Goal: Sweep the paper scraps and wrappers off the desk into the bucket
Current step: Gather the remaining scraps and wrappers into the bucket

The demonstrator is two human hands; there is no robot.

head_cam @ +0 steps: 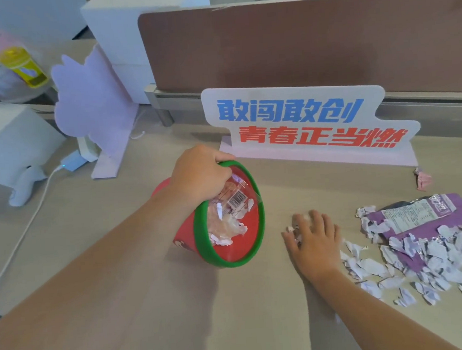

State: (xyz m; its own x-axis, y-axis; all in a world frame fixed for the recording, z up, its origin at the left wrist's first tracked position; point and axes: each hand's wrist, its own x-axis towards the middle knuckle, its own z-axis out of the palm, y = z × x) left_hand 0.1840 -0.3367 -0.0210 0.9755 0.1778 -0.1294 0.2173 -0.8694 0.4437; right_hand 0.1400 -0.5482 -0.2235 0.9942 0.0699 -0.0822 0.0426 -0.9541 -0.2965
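While sign reads 敢闯敢创, left hand grips bucket.

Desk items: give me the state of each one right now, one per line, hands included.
Bucket: tipped on its side, mouth toward the scraps, some wrappers already inside.
Left hand: gripping the bucket's rim.
Right hand: flat on the desk, palm down, over a few scraps.
Paper scraps: loose on the desk.
Purple wrapper: torn open, lying flat.
Pink wrapper: crumpled, apart from the pile.

Both forearms bare, no sleeves/rings; wrists prob. bare too.
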